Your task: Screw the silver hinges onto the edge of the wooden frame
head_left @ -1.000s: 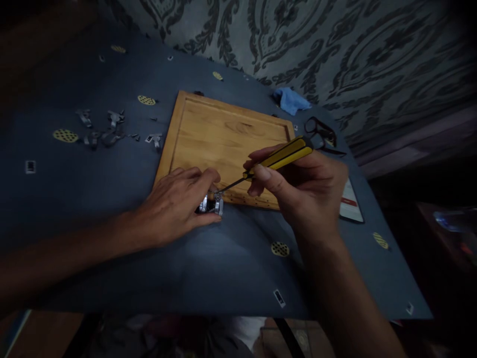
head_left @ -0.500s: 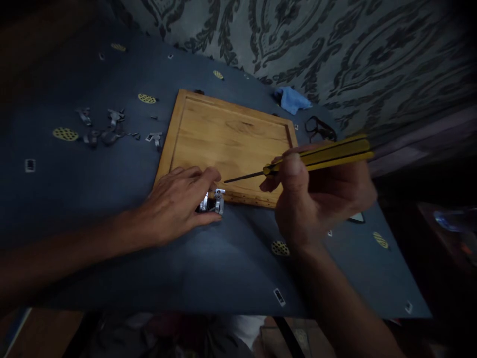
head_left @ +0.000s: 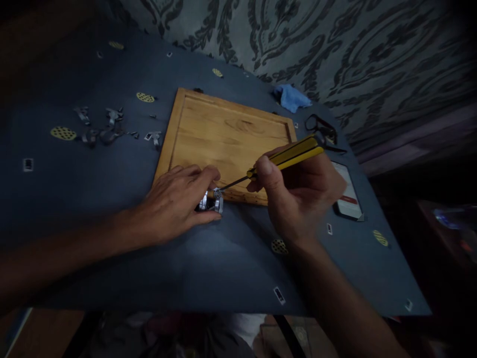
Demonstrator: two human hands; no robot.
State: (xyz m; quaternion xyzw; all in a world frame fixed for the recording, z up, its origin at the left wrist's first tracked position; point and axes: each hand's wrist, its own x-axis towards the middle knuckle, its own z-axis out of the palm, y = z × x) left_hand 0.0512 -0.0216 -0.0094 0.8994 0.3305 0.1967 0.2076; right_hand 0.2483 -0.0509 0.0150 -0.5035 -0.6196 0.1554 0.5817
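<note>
My left hand (head_left: 177, 204) presses down on a small shiny metal fitting (head_left: 211, 202) at the near edge of a wooden board (head_left: 227, 139), fingers closed over it. My right hand (head_left: 300, 191) grips a screwdriver (head_left: 285, 156) with a yellow and black handle. Its thin dark shaft slants down to the left and its tip meets the top of the metal fitting beside my left fingertips. The board lies on a dark blue cloth (head_left: 93, 209) with yellow dotted ovals.
Several loose metal pieces (head_left: 106, 130) lie on the cloth at the left. A blue rag (head_left: 292, 98) and black glasses (head_left: 322, 129) sit at the back right. A phone (head_left: 348, 196) lies right of my right hand. A patterned wall (head_left: 335, 44) rises behind.
My right hand had pulled the screwdriver up and to the right, off the fitting; it has now come back left and the tip is on the fitting again. My left hand stayed put.
</note>
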